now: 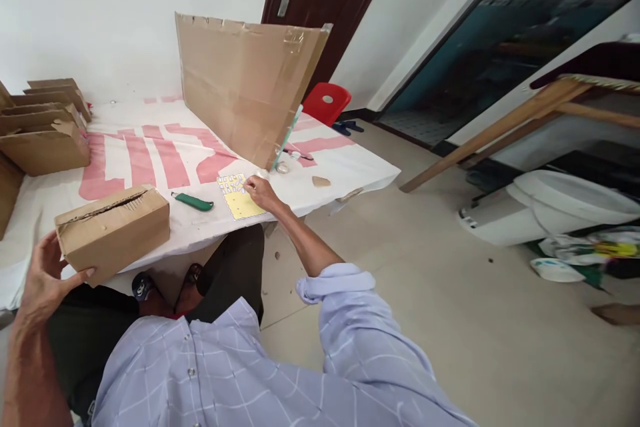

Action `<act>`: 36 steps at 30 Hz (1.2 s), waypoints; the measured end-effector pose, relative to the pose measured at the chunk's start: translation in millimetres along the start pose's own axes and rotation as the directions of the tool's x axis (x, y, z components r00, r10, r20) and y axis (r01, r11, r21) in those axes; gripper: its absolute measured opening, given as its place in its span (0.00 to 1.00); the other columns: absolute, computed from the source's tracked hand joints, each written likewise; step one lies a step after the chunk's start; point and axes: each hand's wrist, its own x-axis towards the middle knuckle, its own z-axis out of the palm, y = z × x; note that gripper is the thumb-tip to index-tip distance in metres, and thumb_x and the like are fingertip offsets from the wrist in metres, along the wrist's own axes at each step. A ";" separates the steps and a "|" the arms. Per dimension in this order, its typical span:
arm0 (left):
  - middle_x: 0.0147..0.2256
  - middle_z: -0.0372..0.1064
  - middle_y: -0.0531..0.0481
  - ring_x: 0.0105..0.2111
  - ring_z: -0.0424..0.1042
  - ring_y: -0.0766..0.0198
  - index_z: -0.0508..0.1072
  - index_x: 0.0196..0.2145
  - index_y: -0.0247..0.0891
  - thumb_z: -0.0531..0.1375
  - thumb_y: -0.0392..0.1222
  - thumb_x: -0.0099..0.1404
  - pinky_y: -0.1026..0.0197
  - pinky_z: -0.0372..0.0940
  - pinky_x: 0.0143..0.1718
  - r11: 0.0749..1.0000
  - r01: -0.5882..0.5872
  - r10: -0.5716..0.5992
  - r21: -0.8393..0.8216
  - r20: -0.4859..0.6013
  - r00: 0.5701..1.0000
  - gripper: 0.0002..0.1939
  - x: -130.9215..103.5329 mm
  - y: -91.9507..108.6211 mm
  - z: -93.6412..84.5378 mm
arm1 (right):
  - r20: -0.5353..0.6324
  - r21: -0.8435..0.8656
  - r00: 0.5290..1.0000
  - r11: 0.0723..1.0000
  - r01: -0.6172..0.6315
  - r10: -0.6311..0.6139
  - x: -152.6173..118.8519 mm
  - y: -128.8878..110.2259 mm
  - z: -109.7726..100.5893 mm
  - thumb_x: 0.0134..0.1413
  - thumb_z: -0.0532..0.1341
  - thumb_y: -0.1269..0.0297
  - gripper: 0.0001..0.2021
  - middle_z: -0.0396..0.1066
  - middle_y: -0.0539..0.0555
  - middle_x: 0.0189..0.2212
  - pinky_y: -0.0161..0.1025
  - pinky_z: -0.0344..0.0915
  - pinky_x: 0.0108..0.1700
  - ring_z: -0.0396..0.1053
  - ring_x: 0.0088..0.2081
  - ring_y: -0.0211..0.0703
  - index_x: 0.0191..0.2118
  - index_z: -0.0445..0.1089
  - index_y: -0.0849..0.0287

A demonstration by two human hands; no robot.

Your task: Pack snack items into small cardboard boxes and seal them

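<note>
At the table's front left, a closed cardboard box (pixel 117 230) rests near the edge, its top seam torn open in a narrow dark slit. My left hand (pixel 47 277) grips the left end of this box, thumb along the lower front and fingers behind. A yellow sheet (pixel 243 205) with several small white stickers (pixel 230 185) on its upper part lies at the front edge. My right hand (pixel 261 192) is over the sheet's right side, thumb and fingers pinched at the stickers; what is between the fingertips is too small to tell. A green utility knife (pixel 193 201) lies between box and sheet.
A large cardboard panel (pixel 245 80) stands upright behind the sheet. Near its foot are a tape roll (pixel 283 167) and a cardboard scrap (pixel 321 181). Several open cardboard boxes (pixel 45 140) stand at the left. A red stool (pixel 327 103) is beyond the table (pixel 360 173).
</note>
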 end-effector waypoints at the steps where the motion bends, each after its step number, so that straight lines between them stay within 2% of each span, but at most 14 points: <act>1: 0.72 0.68 0.37 0.76 0.63 0.29 0.70 0.63 0.50 0.89 0.49 0.25 0.29 0.70 0.70 1.000 0.011 -0.011 0.004 -0.006 1.000 0.66 0.0 -0.4 0.5 | 0.027 -0.009 1.000 1.000 0.006 -0.005 0.4 0.6 5.4 0.60 0.57 0.67 0.07 0.77 0.55 0.35 0.43 0.62 0.42 0.70 0.38 0.48 0.30 0.63 0.52; 5: 0.71 0.70 0.40 0.75 0.63 0.31 0.69 0.64 0.52 0.88 0.53 0.29 0.29 0.71 0.69 0.999 -0.012 0.012 0.040 0.002 1.000 0.65 0.2 -5.3 1.5 | 0.111 -0.051 0.993 0.998 0.044 -0.038 4.7 -1.6 24.1 0.61 0.57 0.68 0.06 0.77 0.56 0.37 0.43 0.62 0.44 0.69 0.39 0.49 0.31 0.64 0.52; 8: 0.71 0.71 0.46 0.75 0.64 0.32 0.70 0.64 0.57 0.88 0.52 0.30 0.27 0.71 0.69 0.997 -0.030 0.030 0.073 -0.005 1.000 0.63 -0.1 -7.4 1.9 | 0.161 -0.087 0.986 0.994 0.067 -0.052 9.0 -4.3 32.6 0.62 0.57 0.69 0.07 0.78 0.58 0.39 0.44 0.62 0.46 0.69 0.41 0.49 0.32 0.65 0.52; 13: 0.71 0.71 0.45 0.73 0.67 0.30 0.71 0.63 0.55 0.88 0.53 0.28 0.26 0.73 0.67 0.997 0.015 -0.014 0.082 -0.019 1.000 0.63 -2.5 -4.2 2.9 | 0.225 -0.142 0.973 0.986 0.084 -0.051 13.4 -5.5 36.6 0.64 0.56 0.71 0.08 0.79 0.59 0.40 0.44 0.62 0.46 0.69 0.42 0.50 0.33 0.66 0.53; 18: 0.70 0.73 0.46 0.72 0.68 0.32 0.72 0.63 0.55 0.88 0.54 0.28 0.28 0.75 0.66 0.996 0.009 -0.009 0.092 0.001 1.000 0.63 -2.1 -4.8 2.0 | 0.262 -0.178 0.964 0.980 0.089 -0.040 14.2 -4.9 37.4 0.64 0.57 0.71 0.08 0.79 0.60 0.41 0.43 0.61 0.45 0.70 0.42 0.50 0.34 0.68 0.54; 23: 0.71 0.72 0.45 0.73 0.67 0.33 0.70 0.65 0.55 0.88 0.56 0.31 0.28 0.74 0.67 0.997 -0.004 0.002 0.074 0.017 1.000 0.64 0.0 -8.7 0.6 | 0.271 -0.190 0.962 0.978 0.087 -0.033 12.6 -5.0 39.2 0.66 0.56 0.71 0.08 0.80 0.59 0.42 0.42 0.60 0.44 0.70 0.42 0.49 0.34 0.68 0.54; 26: 0.71 0.72 0.42 0.73 0.67 0.31 0.70 0.64 0.53 0.89 0.56 0.28 0.28 0.74 0.67 0.997 0.002 -0.003 0.079 0.003 1.000 0.66 -0.5 -8.4 1.3 | 0.266 -0.190 0.963 0.978 0.080 -0.027 11.4 -5.6 39.7 0.66 0.56 0.71 0.09 0.80 0.58 0.41 0.42 0.60 0.43 0.70 0.42 0.49 0.34 0.68 0.54; 31: 0.70 0.72 0.44 0.73 0.67 0.29 0.70 0.63 0.55 0.89 0.54 0.24 0.26 0.73 0.67 0.996 0.028 -0.026 0.080 -0.026 0.999 0.67 -2.2 -1.9 4.6 | 0.247 -0.192 0.969 0.980 0.058 -0.009 10.9 -7.0 42.4 0.66 0.57 0.71 0.09 0.80 0.58 0.40 0.42 0.60 0.42 0.70 0.41 0.49 0.35 0.71 0.54; 36: 0.71 0.72 0.42 0.74 0.65 0.28 0.71 0.61 0.53 0.88 0.52 0.25 0.25 0.73 0.67 0.996 0.049 -0.048 0.080 -0.013 0.999 0.64 -2.0 2.0 5.5 | 0.216 -0.205 0.976 0.978 0.034 0.011 9.0 -7.7 47.9 0.66 0.57 0.71 0.09 0.80 0.58 0.40 0.43 0.60 0.42 0.69 0.41 0.50 0.34 0.69 0.54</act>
